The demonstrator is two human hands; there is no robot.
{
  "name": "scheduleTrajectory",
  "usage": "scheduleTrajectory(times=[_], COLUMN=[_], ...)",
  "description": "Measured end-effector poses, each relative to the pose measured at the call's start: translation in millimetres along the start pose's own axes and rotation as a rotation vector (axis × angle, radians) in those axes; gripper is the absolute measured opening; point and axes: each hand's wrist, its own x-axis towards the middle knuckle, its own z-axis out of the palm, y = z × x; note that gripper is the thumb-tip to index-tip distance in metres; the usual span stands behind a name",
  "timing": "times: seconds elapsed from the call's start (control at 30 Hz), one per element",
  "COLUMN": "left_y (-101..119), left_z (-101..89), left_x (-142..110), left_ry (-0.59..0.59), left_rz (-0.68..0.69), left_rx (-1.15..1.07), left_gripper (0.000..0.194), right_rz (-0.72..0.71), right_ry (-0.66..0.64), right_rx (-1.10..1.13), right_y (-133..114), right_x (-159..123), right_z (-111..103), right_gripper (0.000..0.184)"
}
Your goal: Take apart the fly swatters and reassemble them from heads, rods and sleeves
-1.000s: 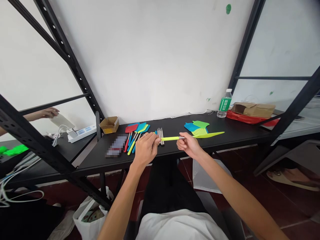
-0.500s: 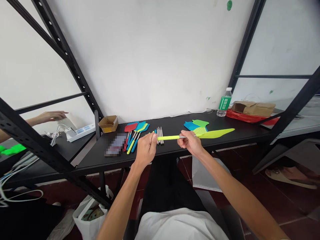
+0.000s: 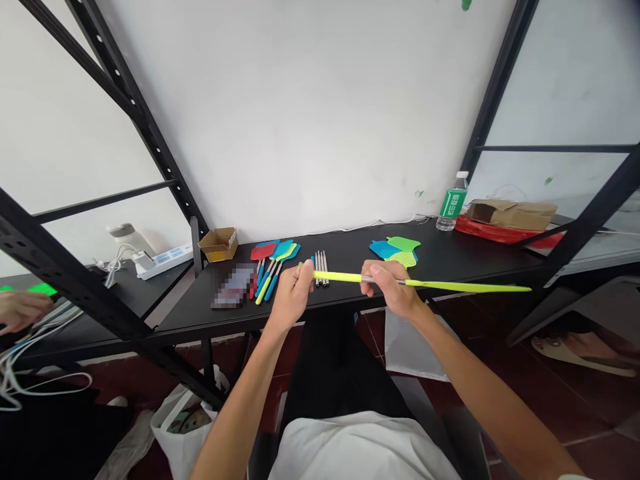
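A yellow-green fly swatter [image 3: 465,287] stretches level between my hands above the table's front edge, its flat head out to the right and seen nearly edge-on. My left hand [image 3: 294,293] is closed round the end of its handle. Around the metal rod, between handle and head, my right hand [image 3: 393,287] is wrapped. Several finished-looking swatters [image 3: 273,263], with red, blue and yellow-green heads, lie behind my left hand. Several metal rods [image 3: 321,270] lie side by side just behind the handle. Past my right hand rest loose swatter heads [image 3: 400,248] in blue, green and yellow.
On the black table [image 3: 345,243] are a small cardboard box [image 3: 219,245], a blurred phone [image 3: 233,287] and a water bottle [image 3: 453,202]. A larger carton [image 3: 513,215] lies on red plastic at right. Black shelf posts flank me; another person's hand [image 3: 23,310] shows at far left.
The swatter's head now reaches farther right and has turned edge-on, with more rod showing past my right hand. At far left, the other person's hand has moved down toward the front.
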Motion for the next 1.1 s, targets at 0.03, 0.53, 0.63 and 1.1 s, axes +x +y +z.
scheduleTrajectory(times=[0.03, 0.53, 0.63, 1.1], left_y=[0.7, 45.7, 51.6, 46.8], left_z=[1.3, -6.2, -10.9, 6.5], left_x=[0.6, -17.8, -21.6, -18.3], left_ry=[0.002, 0.148, 0.171, 0.119], left_rz=[-0.027, 0.403, 0.580, 0.012], left_rx=[-0.038, 0.420, 0.495, -0.234], left_gripper=[0.049, 0.033, 0.036, 0.055], right_rz=[-0.047, 0.735, 0.946, -0.283], right_ry=[-0.007, -0.011, -0.142, 0.119], right_rx=[-0.039, 0.850, 1.046, -0.116], right_y=[-0.7, -18.0, -25.4, -42.0], right_x=[-1.1, 3.6, 4.0, -19.8], right_z=[-0.4, 27.3, 35.1, 29.2], right_gripper=[0.050, 0.052, 0.052, 0.049])
